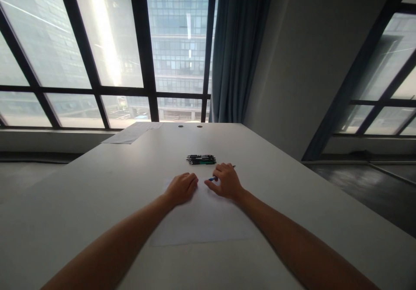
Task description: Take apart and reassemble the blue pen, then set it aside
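A sheet of white paper (201,225) lies flat on the table in front of me. My left hand (182,188) rests on its upper left part, fingers curled closed; whatever may be inside them is hidden. To its right, my right hand (226,181) is closed around a pen (212,178). The pen's blue end points left toward my left hand, and its dark other end shows past the knuckles. Just beyond both hands lies a bunch of several dark pens (200,159), side by side, one with green on it.
The long white table (81,199) stretches away toward tall windows (178,43). Printed sheets (126,134) lie at its far left edge. Two dark round discs (180,126) sit near the far end. A blue curtain (238,52) and a grey wall (292,65) stand behind to the right.
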Available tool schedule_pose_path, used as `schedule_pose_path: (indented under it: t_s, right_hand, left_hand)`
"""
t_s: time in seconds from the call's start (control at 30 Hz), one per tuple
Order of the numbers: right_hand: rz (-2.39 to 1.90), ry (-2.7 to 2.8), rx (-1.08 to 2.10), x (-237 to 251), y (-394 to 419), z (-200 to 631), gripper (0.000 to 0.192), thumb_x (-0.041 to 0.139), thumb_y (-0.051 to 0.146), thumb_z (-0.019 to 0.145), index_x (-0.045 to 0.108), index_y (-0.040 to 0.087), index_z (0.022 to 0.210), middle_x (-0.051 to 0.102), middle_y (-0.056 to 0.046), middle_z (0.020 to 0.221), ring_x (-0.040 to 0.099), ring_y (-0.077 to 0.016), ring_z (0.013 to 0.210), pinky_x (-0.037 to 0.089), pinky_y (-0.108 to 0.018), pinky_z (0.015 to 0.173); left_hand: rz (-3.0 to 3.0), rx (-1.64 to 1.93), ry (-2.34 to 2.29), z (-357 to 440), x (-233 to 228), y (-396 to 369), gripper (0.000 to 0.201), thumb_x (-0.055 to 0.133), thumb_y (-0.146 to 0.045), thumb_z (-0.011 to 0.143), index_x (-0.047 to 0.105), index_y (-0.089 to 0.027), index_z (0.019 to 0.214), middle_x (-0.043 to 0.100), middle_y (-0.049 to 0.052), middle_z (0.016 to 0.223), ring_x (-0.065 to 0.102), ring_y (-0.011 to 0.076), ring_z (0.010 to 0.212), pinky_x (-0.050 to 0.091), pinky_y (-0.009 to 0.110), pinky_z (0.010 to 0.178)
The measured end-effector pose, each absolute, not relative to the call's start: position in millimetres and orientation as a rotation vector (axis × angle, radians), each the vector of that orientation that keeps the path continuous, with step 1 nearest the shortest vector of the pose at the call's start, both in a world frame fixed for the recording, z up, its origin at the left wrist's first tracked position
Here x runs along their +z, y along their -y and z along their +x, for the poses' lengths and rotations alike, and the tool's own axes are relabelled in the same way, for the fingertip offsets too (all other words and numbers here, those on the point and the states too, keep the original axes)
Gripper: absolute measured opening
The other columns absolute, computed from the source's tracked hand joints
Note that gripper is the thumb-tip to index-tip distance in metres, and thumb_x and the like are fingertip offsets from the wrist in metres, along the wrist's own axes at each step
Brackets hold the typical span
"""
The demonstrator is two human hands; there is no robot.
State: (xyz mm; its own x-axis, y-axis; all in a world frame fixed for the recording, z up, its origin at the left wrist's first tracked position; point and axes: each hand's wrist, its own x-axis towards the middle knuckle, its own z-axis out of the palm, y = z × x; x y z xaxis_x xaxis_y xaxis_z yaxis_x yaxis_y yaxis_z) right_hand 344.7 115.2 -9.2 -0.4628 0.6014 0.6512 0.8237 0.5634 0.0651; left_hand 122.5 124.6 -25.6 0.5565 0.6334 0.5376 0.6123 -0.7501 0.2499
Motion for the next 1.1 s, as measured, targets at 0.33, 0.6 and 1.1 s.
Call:
schedule_pose_path:
  t_s: [0.33,0.6,1.1]
  right_hand:
    - [-1.107,2.239,-0.549,-8.8,-113.7,344.9,0.038,0.059,0.048,0.081,0.056,0.017,0.059,0.054,-0.004,0.07,0.046,-0.017,0.071,0.028,-0.033,0.07]
    - [-1.043,2.238,-0.569,-9.3,-113.3,344.7,0.038,0.062,0.052,0.079,0.059,0.017,0.063,0.057,-0.006,0.074,0.048,-0.0186,0.074,0.029,-0.034,0.072]
    - [-1.008,2.018,-0.376,14.4,-115.1,350.3,0.047,0.03,0.043,0.098,0.06,0.018,0.071,0.06,-0.009,0.08,0.052,-0.0201,0.077,0.037,-0.035,0.074]
  left_hand:
    - [2.726,0.936,-1.121,124.7,-25.2,-125.9,0.025,0.038,-0.028,0.096,0.058,-0.02,0.083,0.063,0.004,0.077,0.06,0.0167,0.074,0.046,0.028,0.07]
    - [2.728,0.939,-1.132,124.2,-26.7,-127.8,0.024,0.038,-0.028,0.096,0.058,-0.02,0.084,0.063,0.004,0.077,0.06,0.0165,0.073,0.046,0.028,0.069]
    - [2.673,0.949,-1.109,123.5,-26.6,-129.1,0.024,0.038,-0.026,0.095,0.058,-0.02,0.083,0.063,0.004,0.078,0.061,0.0159,0.073,0.047,0.027,0.072]
